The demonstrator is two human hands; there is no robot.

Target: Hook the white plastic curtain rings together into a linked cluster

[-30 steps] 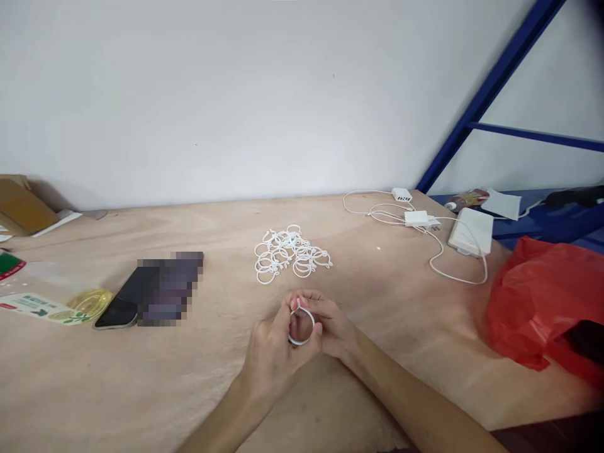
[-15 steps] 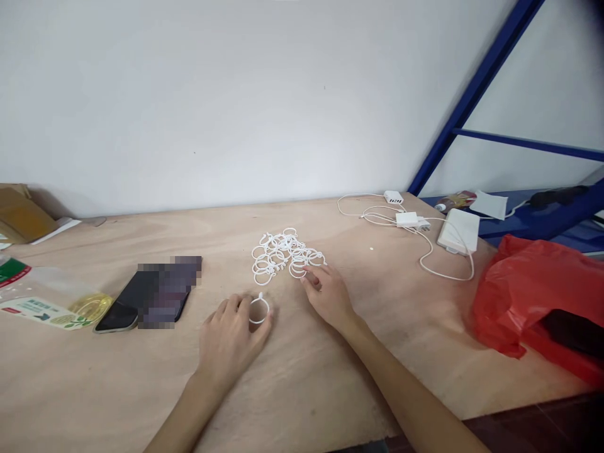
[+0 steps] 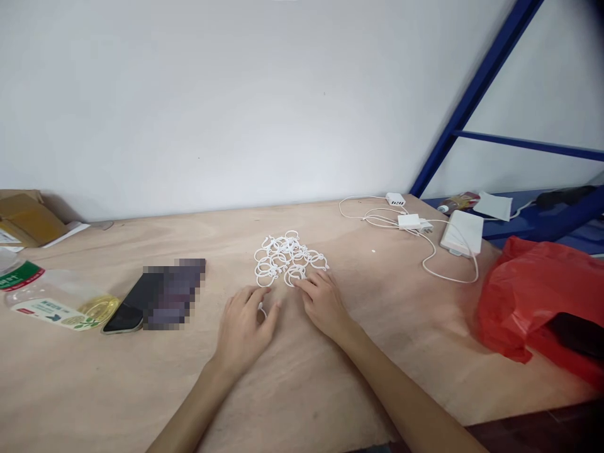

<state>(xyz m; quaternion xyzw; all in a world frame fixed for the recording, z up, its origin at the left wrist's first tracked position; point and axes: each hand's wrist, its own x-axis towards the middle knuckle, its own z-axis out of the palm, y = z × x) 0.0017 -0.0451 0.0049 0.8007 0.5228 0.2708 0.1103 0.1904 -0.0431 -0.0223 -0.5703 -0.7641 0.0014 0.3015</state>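
A cluster of white curtain rings, each with a small eyelet, lies flat on the wooden table. My left hand rests just in front of it on the near left side, thumb and index finger apart. Under that hand sits a single curtain ring, mostly covered; a small part shows between thumb and index. My right hand is at the cluster's near right edge. Its fingers stretch out, and the index fingertip touches or nearly touches a ring there. The right thumb is partly hidden.
Left: two phones, one a dark phone, a clear plastic bottle on its side and a cardboard box. Right: a white charger cable, a white power bank and a red plastic bag. A blue frame stands behind.
My left hand has moved right and forward, covering more of the single ring. My right hand has shifted slightly left and toward me; rings at its fingertips now sit a little nearer.
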